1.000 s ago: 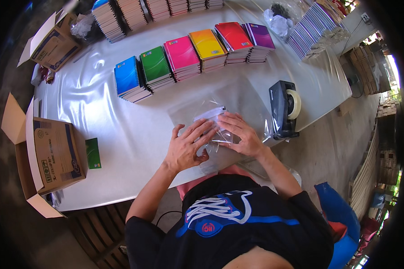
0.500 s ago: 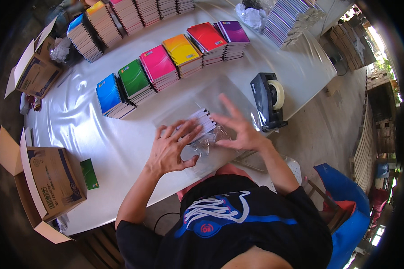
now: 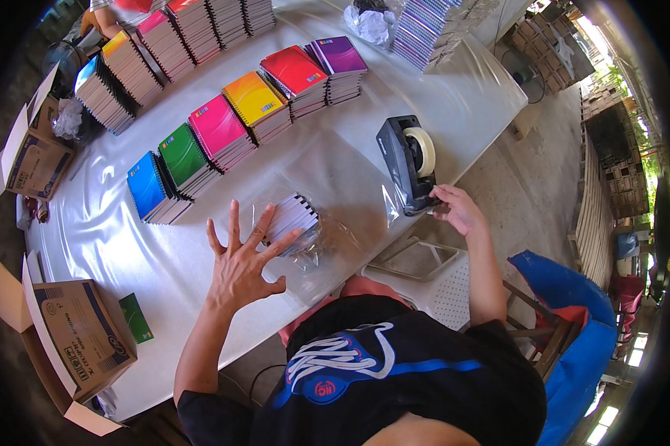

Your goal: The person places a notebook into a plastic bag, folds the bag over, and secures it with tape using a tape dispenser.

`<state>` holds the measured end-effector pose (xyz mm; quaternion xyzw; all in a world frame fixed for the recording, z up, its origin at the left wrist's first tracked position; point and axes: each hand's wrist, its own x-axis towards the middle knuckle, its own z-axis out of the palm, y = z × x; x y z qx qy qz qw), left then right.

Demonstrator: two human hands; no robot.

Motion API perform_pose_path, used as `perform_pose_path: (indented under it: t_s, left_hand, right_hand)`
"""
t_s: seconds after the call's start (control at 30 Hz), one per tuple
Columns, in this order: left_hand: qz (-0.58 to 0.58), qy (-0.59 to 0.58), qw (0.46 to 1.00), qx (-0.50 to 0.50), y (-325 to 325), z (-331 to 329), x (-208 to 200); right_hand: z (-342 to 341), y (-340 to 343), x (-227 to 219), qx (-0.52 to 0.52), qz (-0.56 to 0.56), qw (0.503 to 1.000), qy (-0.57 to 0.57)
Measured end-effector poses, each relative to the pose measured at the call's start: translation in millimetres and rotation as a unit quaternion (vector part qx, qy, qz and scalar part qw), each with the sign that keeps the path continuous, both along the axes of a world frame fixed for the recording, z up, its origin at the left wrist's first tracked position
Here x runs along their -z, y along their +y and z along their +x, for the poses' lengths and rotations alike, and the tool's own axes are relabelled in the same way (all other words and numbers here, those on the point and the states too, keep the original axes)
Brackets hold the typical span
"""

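Note:
A small stack of spiral-bound notebooks (image 3: 294,217), edges and black coil showing, lies wrapped in clear plastic film (image 3: 327,241) on the table. Across its left side rests my left hand (image 3: 242,264), fingers spread wide, fingertips on the bundle. My right hand (image 3: 461,212) is at the near end of a black tape dispenser (image 3: 400,163) that carries a roll of pale tape (image 3: 422,152). Its fingers are bent together at the dispenser's tip; any strip of tape between them is too small to make out.
A row of notebook stacks in blue, green, pink, yellow (image 3: 254,100), red and purple crosses the table, with more stacks (image 3: 119,63) behind. Open cardboard boxes (image 3: 86,334) stand at the left. A green cover (image 3: 134,318) lies beside one. A white chair (image 3: 428,286) is at the near edge.
My right hand has left the wrapped bundle and moved right to the tape dispenser. My left hand stays on the bundle, fingers spread wider. The whole view has shifted.

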<state>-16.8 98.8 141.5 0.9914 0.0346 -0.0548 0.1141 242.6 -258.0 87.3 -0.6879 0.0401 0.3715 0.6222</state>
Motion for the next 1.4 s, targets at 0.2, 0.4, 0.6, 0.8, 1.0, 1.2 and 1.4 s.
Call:
perform_pose_path:
  t_s: [0.2,0.4,0.6,0.8,1.0,1.2,1.4]
  left_hand:
    - [0.005,0.004,1.0,-0.01,-2,0,-9]
    - [0.0,-0.002,1.0,0.009,2,-3,-4]
    - [0.003,-0.027,0.999,0.026,4,-5,1]
    - [0.009,-0.013,1.0,0.026,5,-6,-2]
    - [-0.011,-0.048,0.999,0.012,3,-7,2]
    - [-0.128,-0.35,0.919,-0.125,-27,11,57]
    - [-0.438,-0.427,0.756,-0.234,-43,27,56]
  right_hand:
    - [-56,2,-7,-0.023,-0.422,0.776,-0.469]
    - [-38,44,-53,-0.046,-0.149,0.938,-0.311]
    - [-59,204,-118,-0.491,-0.009,0.845,-0.213]
    - [-87,283,-77,-0.584,-0.128,0.713,-0.367]
    - [-70,265,-91,-0.494,-0.252,0.686,-0.47]
    - [-46,195,-33,-0.521,0.053,0.79,-0.318]
    - [-81,201,0,-0.323,0.193,0.888,-0.263]
